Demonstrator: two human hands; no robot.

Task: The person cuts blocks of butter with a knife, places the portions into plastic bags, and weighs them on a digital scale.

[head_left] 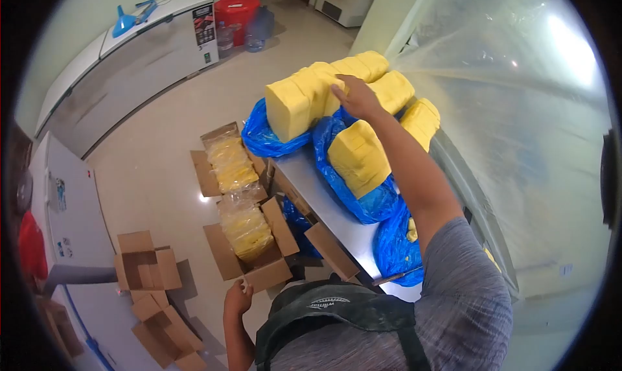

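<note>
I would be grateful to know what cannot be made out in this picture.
Head view: whether the left hand pinches anything, too small to tell.
Head view: the right side of the nearest large yellow block, hidden by the right forearm.
Head view: the print on the chest freezer's label, too small.
Head view: the rest of the cardboard box at lower left, cut off by the dark rounded edge.

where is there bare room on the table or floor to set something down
On the metal table, a bare strip runs between the blue bags and the edge facing the open cartons. The floor is open between those cartons and the long freezer. The table's far end is crowded: yellow blocks lie close together around the right hand.
</note>
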